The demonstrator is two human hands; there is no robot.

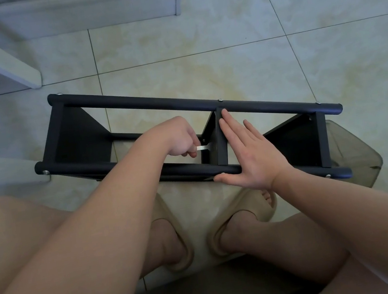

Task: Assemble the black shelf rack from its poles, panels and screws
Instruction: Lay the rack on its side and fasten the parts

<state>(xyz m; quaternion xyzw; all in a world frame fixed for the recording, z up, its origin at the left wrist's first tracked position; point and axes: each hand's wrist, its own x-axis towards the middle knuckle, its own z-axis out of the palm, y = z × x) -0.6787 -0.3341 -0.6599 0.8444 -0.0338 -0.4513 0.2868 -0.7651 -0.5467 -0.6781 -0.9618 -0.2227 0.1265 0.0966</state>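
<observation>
Half the tool (203, 147) inside left hand (178, 136)

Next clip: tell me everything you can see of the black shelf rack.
The black shelf rack lies on its side on the tiled floor, matte and metal-looking. Long round poles join three flat panels: left, middle, right. Silver screw heads show at the joints. The right hand presses flat on the middle panel, thumb at the near pole; the left hand holds a small silver tool at that panel's inner joint.

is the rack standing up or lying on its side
On its side: the rack's long poles run level over the floor, and its panels stand on edge.
</observation>
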